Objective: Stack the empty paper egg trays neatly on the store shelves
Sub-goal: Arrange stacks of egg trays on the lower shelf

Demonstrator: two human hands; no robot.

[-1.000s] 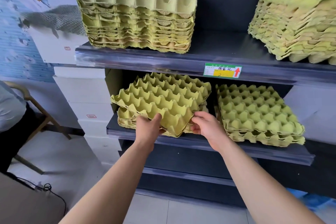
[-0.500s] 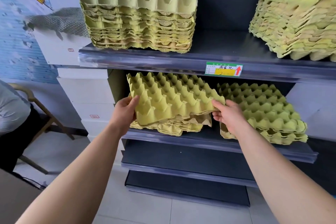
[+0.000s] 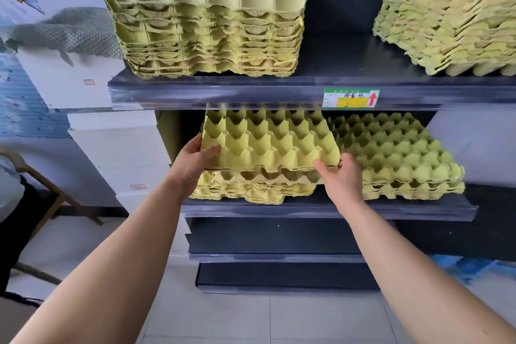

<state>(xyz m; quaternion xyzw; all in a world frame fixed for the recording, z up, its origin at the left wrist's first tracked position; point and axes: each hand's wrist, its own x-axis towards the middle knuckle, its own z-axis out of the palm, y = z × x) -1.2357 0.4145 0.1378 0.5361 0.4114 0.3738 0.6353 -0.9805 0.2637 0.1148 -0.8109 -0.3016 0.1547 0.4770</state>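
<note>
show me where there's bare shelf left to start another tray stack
Bare: the upper shelf between its left stack and right stack. Crowded: the lower shelf, where the held tray sits tight beside the neighbouring stack, with the right hand at that spot.

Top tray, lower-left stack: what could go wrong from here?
1. The top tray, gripped at its front corners by the left hand and right hand, may not nest: the stack beneath looks uneven.
2. Its right edge sits close to the neighbouring stack and could snag it.
</note>
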